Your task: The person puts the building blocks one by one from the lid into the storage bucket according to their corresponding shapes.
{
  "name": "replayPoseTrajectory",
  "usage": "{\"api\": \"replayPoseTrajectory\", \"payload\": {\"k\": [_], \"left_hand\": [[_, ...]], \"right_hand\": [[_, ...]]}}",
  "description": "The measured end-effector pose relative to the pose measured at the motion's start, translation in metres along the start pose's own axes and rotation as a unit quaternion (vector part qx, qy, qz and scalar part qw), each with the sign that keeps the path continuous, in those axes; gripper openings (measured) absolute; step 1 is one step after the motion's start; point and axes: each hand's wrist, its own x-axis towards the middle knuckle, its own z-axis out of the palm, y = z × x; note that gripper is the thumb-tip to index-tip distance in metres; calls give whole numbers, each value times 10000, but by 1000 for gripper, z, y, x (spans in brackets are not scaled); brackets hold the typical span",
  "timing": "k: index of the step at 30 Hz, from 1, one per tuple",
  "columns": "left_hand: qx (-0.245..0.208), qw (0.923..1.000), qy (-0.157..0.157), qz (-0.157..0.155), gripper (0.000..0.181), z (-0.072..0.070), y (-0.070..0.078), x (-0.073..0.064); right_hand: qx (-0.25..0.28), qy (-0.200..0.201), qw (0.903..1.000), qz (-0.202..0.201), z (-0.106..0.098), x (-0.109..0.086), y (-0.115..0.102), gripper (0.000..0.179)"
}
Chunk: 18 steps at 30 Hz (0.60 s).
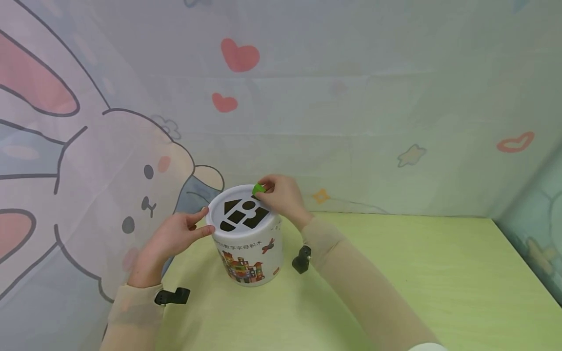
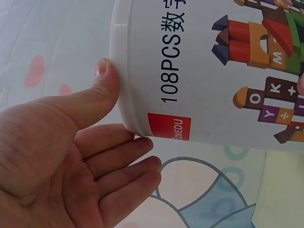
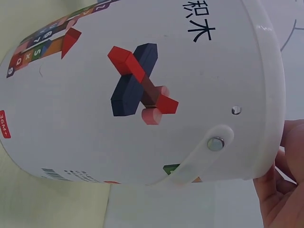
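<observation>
A white toy-block bucket [image 1: 270, 261] stands upright on the table, printed with coloured blocks and lettering. Its white lid [image 1: 216, 207] has several dark cut-out shapes, among them a triangle, a circle and a square. At the lid's far right edge my right hand [image 1: 284, 196] pinches a small green block [image 1: 257, 189] between thumb and fingers, right over a cut-out. My left hand [image 1: 174, 235] touches the lid's left rim with the thumb and index finger spread along it. In the left wrist view, its other fingers extend loosely beside the bucket [image 2: 209, 95].
The pale yellow-green table [image 1: 395, 273] stretches away to the right. Behind it hangs a cloth backdrop [image 1: 333, 112] with hearts and a large rabbit. A white handle [image 3: 197, 159] is riveted to the bucket's side. Each wrist wears a small black camera [image 1: 302, 259].
</observation>
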Motion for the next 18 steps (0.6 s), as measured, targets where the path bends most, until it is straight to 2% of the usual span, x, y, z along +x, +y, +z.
{"api": "replayPoseTrajectory", "payload": {"k": [9,18], "left_hand": [[-15,10000,59,37,76,1,-1,1],[-17,10000,76,26,76,1,-1,0]], "right_hand": [[-424,-66,9991,-64,-1,-2,-4,27],[-604,-47,9980,-165,-1,-3,-4,28]]}}
